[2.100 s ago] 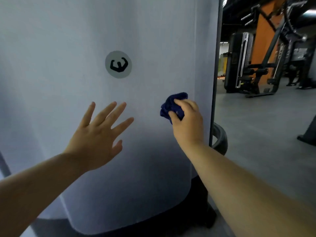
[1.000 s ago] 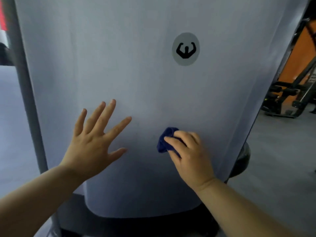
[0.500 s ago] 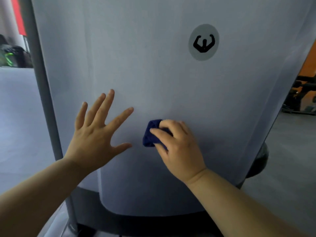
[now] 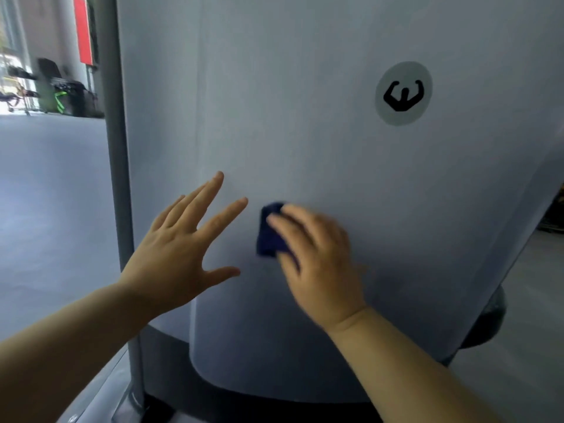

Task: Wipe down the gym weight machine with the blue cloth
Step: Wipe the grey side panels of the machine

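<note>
Right hand [image 4: 317,257] grips bunched cloth [image 4: 270,232] against panel [image 4: 305,132], frame centre; blurred. Left hand [image 4: 180,248] splayed, fingers straight, just left of cloth; contact with panel unclear. Risks: small wad skips patches; hands collide; bare palm smudges panel.
</note>
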A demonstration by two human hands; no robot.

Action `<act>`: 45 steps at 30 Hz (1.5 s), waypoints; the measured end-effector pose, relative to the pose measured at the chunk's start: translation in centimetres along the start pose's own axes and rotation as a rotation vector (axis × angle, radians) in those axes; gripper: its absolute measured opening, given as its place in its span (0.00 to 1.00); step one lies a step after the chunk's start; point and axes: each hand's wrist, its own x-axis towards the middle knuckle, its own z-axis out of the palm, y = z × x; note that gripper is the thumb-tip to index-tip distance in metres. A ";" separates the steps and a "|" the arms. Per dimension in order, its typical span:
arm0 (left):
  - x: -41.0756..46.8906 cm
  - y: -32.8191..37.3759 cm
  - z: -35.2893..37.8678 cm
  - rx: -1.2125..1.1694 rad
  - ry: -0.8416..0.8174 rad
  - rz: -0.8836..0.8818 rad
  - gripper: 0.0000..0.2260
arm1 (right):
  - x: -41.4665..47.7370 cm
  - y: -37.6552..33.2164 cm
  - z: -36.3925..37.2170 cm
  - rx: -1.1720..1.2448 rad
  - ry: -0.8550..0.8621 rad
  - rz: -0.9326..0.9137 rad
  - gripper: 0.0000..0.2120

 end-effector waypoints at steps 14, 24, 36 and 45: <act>-1.7 -5.5 0.6 0.013 -0.003 -0.125 0.47 | 5.3 -1.9 0.9 -0.033 0.101 -0.039 0.13; -2.3 -8.7 0.7 0.172 -0.053 -0.027 0.50 | 4.3 -2.7 3.5 -0.238 -0.405 -0.582 0.16; -4.4 -10.9 2.4 0.002 -0.074 -0.184 0.49 | 5.7 -6.0 5.9 -0.249 -0.478 -0.624 0.16; -4.8 -11.8 3.2 -0.146 -0.061 -0.254 0.52 | 13.6 -6.6 5.1 -0.284 -0.067 -0.361 0.09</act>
